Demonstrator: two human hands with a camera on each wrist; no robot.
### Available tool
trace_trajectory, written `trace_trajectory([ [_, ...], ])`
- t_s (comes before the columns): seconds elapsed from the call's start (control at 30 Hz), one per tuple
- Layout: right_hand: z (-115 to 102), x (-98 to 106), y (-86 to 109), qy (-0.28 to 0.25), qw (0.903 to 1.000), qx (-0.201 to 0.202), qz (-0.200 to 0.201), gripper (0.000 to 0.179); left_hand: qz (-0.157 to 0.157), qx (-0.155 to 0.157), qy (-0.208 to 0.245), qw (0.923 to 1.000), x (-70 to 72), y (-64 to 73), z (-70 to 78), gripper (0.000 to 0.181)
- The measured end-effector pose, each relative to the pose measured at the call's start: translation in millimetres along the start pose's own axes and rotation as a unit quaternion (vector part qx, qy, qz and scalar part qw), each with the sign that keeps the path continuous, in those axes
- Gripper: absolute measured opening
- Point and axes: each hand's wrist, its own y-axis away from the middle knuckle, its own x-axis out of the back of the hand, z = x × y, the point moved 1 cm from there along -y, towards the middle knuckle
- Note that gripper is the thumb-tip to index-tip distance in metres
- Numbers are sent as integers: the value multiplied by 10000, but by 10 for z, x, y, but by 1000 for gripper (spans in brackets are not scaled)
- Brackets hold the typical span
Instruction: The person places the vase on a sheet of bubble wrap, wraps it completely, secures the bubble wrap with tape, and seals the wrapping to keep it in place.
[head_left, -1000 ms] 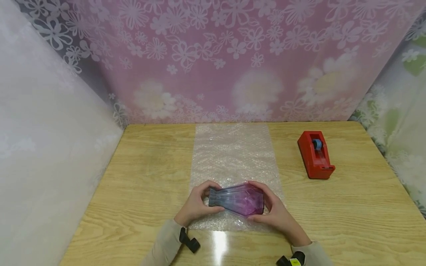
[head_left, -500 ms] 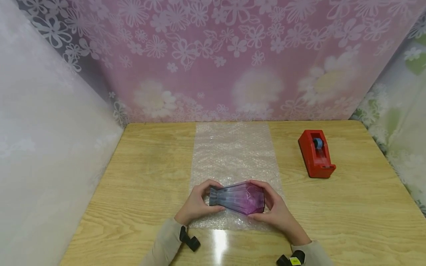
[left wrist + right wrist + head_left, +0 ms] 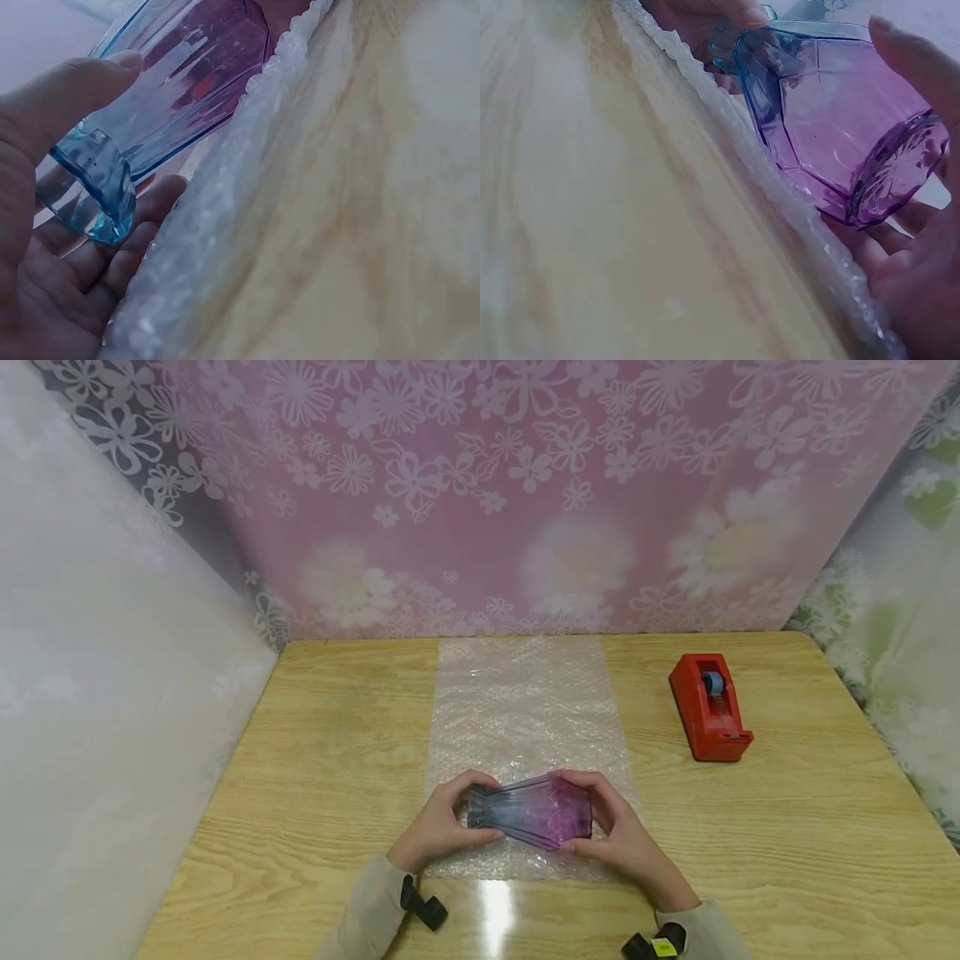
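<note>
A faceted glass vase (image 3: 531,812), blue at the neck and purple at the base, lies on its side over the near end of a bubble wrap sheet (image 3: 525,710). My left hand (image 3: 442,818) grips its neck, thumb on the near side and fingers on the far side. Around the wide base curls my right hand (image 3: 618,827). In the left wrist view the left thumb crosses the vase (image 3: 187,82) just above its flared rim. The right wrist view shows the purple base (image 3: 900,169) between thumb and fingers. Whether the vase touches the wrap is hard to tell.
A red tape dispenser (image 3: 710,708) with a blue-cored roll stands at the right on the wooden table (image 3: 330,735). Patterned cloth (image 3: 480,510) hangs behind the table and at both sides. Each wrist carries a black camera mount (image 3: 424,906).
Both hands keep their hold on the vase. It has turned slightly about its long axis, with only a tiny shift of position; the bubble wrap and tape dispenser stay put.
</note>
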Motion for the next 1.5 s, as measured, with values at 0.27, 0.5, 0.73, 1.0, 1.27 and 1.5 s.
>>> trace_trajectory([
  [0.27,-17,0,-24,-45,9999,-156,-24,83,-76,188,-156,9997,39,6,-199,61],
  [0.5,5,0,-14,-94,9999,-8,-45,82,8,-1616,-2665,9502,39,-42,105,60],
  [0.73,0,4,-7,-111,9996,239,-82,81,122,-3714,-4968,7843,-354,-32,566,20],
  [1.0,7,15,2,-60,10000,-20,-20,80,-935,-2479,-6391,7221,-741,118,514,24],
  [1.27,23,9,0,-28,10000,-47,-11,81,-894,-2302,-6999,6702,-905,160,407,17],
  [1.5,28,10,-1,-61,10000,3,-16,82,-921,-2316,-7297,6367,-1035,145,414,8],
])
